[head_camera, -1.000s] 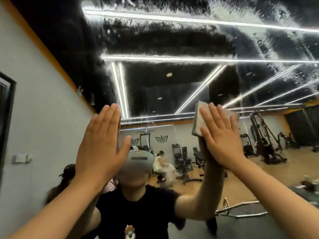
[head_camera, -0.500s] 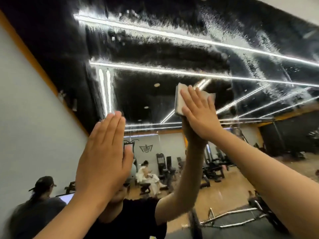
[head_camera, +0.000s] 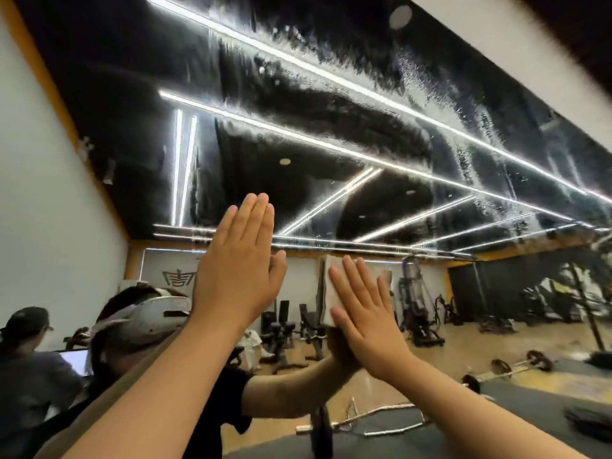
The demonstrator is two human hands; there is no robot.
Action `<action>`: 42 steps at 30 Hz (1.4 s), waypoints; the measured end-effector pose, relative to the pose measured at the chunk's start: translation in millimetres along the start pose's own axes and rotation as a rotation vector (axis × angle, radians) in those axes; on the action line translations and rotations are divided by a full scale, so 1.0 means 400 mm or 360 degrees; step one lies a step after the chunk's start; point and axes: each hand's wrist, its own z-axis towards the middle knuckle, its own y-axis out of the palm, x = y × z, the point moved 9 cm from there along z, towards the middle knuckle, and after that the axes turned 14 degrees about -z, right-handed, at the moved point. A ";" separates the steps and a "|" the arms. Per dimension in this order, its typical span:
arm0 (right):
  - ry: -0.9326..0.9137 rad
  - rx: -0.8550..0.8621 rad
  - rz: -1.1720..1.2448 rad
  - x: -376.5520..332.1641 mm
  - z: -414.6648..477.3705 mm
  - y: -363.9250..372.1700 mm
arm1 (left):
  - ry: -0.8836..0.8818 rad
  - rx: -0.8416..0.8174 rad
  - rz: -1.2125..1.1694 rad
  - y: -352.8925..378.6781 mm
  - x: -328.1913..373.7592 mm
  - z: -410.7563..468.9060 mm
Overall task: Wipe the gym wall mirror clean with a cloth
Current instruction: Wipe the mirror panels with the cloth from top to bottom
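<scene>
Surrounding the cloth point(head_camera: 326, 299): left hand point(head_camera: 236, 270), streaked mirror point(head_camera: 331, 111), reflected barbell point(head_camera: 539, 360).

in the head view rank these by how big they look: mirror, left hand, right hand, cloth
1. mirror, fills most of the frame
2. left hand and right hand, about alike, unranked
3. cloth, mostly covered by the right hand

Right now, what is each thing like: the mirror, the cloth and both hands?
mirror: wet and streaky up high, not yet clean.
cloth: folded, pressed flat on the mirror under the right hand.
right hand: open, fingers straight, pressing the cloth.
left hand: open, fingers straight together, holding nothing.
</scene>
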 end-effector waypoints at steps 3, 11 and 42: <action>0.0063 0.0017 0.0003 -0.001 0.119 -0.029 | -0.0002 0.0048 -0.0027 0.002 -0.005 0.000; 0.0203 0.0114 -0.0008 0.068 0.558 -0.157 | -0.0009 0.0037 -0.0006 0.007 -0.004 -0.001; -0.0091 0.0187 0.0104 -0.185 0.281 -0.090 | -0.0216 -0.0161 0.0293 -0.014 -0.003 -0.251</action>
